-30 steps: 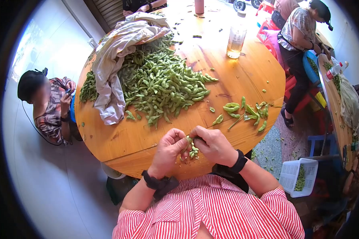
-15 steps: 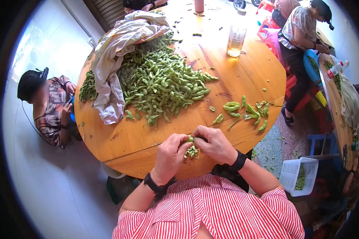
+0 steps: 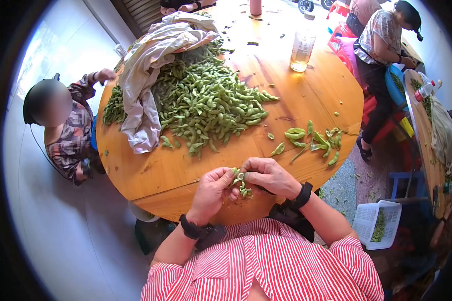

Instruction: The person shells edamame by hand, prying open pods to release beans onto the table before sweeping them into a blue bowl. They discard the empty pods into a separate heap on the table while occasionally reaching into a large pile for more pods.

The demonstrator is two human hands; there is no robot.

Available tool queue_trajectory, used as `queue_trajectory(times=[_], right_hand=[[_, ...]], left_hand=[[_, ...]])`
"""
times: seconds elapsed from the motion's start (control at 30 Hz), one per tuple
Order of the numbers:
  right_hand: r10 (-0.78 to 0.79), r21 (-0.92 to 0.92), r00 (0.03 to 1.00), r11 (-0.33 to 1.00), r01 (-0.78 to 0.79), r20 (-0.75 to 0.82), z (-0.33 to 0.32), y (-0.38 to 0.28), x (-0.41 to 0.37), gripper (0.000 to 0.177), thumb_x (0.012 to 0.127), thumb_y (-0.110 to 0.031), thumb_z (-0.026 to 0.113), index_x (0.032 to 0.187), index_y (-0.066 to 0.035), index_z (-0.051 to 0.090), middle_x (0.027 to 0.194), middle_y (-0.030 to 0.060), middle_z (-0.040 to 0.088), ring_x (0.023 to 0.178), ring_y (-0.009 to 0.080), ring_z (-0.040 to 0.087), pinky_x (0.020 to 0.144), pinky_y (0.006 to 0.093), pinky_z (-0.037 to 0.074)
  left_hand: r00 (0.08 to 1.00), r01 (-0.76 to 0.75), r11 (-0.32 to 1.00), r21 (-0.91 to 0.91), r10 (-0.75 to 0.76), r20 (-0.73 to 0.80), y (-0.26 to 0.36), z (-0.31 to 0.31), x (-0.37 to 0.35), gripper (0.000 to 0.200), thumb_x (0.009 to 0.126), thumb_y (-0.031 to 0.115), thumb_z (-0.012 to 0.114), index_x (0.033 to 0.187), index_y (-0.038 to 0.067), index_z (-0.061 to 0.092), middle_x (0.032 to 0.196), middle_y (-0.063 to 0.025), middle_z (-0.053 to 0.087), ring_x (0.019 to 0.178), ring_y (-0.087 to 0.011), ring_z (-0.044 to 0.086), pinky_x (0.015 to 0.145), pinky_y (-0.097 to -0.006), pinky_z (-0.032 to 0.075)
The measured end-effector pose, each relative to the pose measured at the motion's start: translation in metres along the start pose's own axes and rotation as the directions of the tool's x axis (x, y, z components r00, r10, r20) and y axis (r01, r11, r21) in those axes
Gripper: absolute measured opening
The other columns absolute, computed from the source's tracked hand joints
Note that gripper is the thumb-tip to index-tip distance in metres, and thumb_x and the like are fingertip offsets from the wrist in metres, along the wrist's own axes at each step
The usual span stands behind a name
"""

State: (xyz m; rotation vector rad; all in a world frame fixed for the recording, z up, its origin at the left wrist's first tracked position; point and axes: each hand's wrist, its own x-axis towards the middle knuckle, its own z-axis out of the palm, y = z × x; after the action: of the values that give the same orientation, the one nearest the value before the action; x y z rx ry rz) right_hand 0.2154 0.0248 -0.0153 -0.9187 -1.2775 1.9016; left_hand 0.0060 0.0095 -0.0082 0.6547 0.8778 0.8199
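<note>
Near the front edge of the wooden table [image 3: 150, 183], my left hand [image 3: 212, 193] pinches a green bean pod [image 3: 236, 175] between thumb and fingers. My right hand [image 3: 270, 175] meets it from the other side, its fingertips closed on the same pod, which looks split open. Just below the fingertips lie several shelled beans [image 3: 245, 191] on the wood. A large heap of green pods [image 3: 211, 100] spreads beyond my hands, partly under a crumpled pale cloth [image 3: 140, 85]. Several loose pods [image 3: 319, 142] sit to the right.
A bottle of yellowish liquid [image 3: 301, 50] stands at the back right of the table. One person [image 3: 65, 130] sits at the left edge, another [image 3: 381, 45] stands at the upper right. A white basket [image 3: 377, 224] is low on the right.
The pod between my hands now looks opened up, and my left fingers have spread somewhat. The person at the left has raised an arm towards the table's edge. The view has shifted slightly.
</note>
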Motion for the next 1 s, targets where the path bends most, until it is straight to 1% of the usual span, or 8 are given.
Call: queue_trajectory(times=[0.13, 0.2, 0.33, 0.43, 0.53, 0.6, 0.8, 1.0], right_hand=[[0.046, 0.127, 0.999, 0.991, -0.048, 0.017, -0.001, 0.001, 0.002, 0.012, 0.097, -0.012, 0.059, 0.101, -0.001, 0.061, 0.075, -0.0036, 0.057, 0.062, 0.0034, 0.053, 0.055, 0.0215, 0.045], [0.044, 0.026, 0.998, 0.999, -0.043, -0.035, 0.004, -0.002, 0.001, 0.014, 0.096, -0.014, 0.062, 0.095, 0.0, 0.062, 0.073, -0.0037, 0.057, 0.061, 0.0036, 0.054, 0.053, 0.021, 0.045], [-0.029, -0.099, 0.987, 0.995, 0.013, -0.157, 0.003, 0.003, 0.003, 0.015, 0.094, -0.015, 0.065, 0.091, 0.0, 0.063, 0.071, -0.0034, 0.058, 0.061, 0.0032, 0.053, 0.053, 0.0208, 0.043], [-0.11, -0.192, 0.971, 0.979, 0.069, -0.211, 0.001, 0.001, 0.002, 0.016, 0.092, -0.015, 0.068, 0.089, 0.0, 0.063, 0.07, -0.003, 0.059, 0.064, 0.0027, 0.052, 0.054, 0.0215, 0.044], [-0.038, -0.2, 0.972, 0.98, -0.01, -0.233, 0.004, -0.006, 0.0, 0.014, 0.09, -0.012, 0.068, 0.092, 0.001, 0.064, 0.073, -0.0027, 0.06, 0.069, 0.0029, 0.053, 0.06, 0.0224, 0.047], [-0.199, -0.192, 0.953, 0.969, 0.157, -0.227, 0.008, -0.005, 0.001, 0.015, 0.089, -0.011, 0.071, 0.094, 0.002, 0.066, 0.078, -0.0016, 0.063, 0.075, 0.0039, 0.056, 0.067, 0.0232, 0.049], [-0.209, -0.306, 0.962, 0.94, 0.149, -0.176, 0.008, -0.009, 0.0, 0.018, 0.088, -0.014, 0.075, 0.097, 0.001, 0.067, 0.083, -0.0001, 0.066, 0.077, 0.0054, 0.058, 0.07, 0.0241, 0.05], [-0.414, -0.574, 0.901, 0.773, 0.272, -0.13, 0.012, -0.019, 0.001, 0.018, 0.085, -0.014, 0.076, 0.093, 0.0, 0.066, 0.074, 0.0096, 0.064, 0.065, 0.0141, 0.061, 0.063, 0.0289, 0.051]], left_hand=[[1.0, -0.007, 0.999, -0.047, 0.007, 0.002, 0.001, -0.002, 0.002, 0.021, 0.104, 0.022, 0.055, 0.102, 0.002, 0.062, 0.086, -0.0053, 0.067, 0.069, -0.012, 0.065, 0.058, -0.0225, 0.054], [1.0, 0.002, 0.999, 0.044, -0.003, 0.02, 0.0, -0.006, 0.003, 0.022, 0.104, 0.023, 0.055, 0.103, 0.002, 0.062, 0.086, -0.005, 0.066, 0.071, -0.0123, 0.065, 0.057, -0.023, 0.054], [0.996, -0.075, 0.997, -0.019, 0.075, 0.038, -0.005, -0.008, 0.005, 0.022, 0.103, 0.022, 0.056, 0.108, 0.002, 0.063, 0.092, -0.0034, 0.067, 0.073, -0.0102, 0.064, 0.059, -0.0226, 0.054], [0.982, -0.173, 0.985, 0.023, 0.174, -0.072, -0.004, -0.003, 0.006, 0.022, 0.103, 0.023, 0.057, 0.107, 0.002, 0.064, 0.089, -0.0026, 0.067, 0.071, -0.0095, 0.064, 0.058, -0.0225, 0.054], [0.993, -0.1, 0.989, 0.108, 0.107, -0.057, 0.001, -0.007, 0.008, 0.023, 0.102, 0.024, 0.058, 0.106, 0.002, 0.065, 0.087, -0.002, 0.067, 0.07, -0.0093, 0.064, 0.058, -0.0224, 0.054], [0.997, 0.018, 0.999, 0.031, -0.02, 0.071, 0.0, -0.008, 0.009, 0.023, 0.103, 0.023, 0.057, 0.105, 0.001, 0.064, 0.087, -0.004, 0.067, 0.07, -0.0123, 0.066, 0.057, -0.0238, 0.054], [0.99, 0.07, 0.997, 0.041, -0.075, 0.119, 0.004, -0.008, 0.008, 0.024, 0.101, 0.025, 0.06, 0.101, 0.002, 0.066, 0.086, -0.0003, 0.066, 0.071, -0.0087, 0.064, 0.061, -0.0213, 0.052], [0.999, 0.04, 0.987, 0.159, -0.035, -0.033, 0.006, 0.0, 0.006, 0.02, 0.1, 0.025, 0.064, 0.098, 0.005, 0.067, 0.084, 0.0021, 0.064, 0.071, -0.0051, 0.059, 0.064, -0.0197, 0.048]])
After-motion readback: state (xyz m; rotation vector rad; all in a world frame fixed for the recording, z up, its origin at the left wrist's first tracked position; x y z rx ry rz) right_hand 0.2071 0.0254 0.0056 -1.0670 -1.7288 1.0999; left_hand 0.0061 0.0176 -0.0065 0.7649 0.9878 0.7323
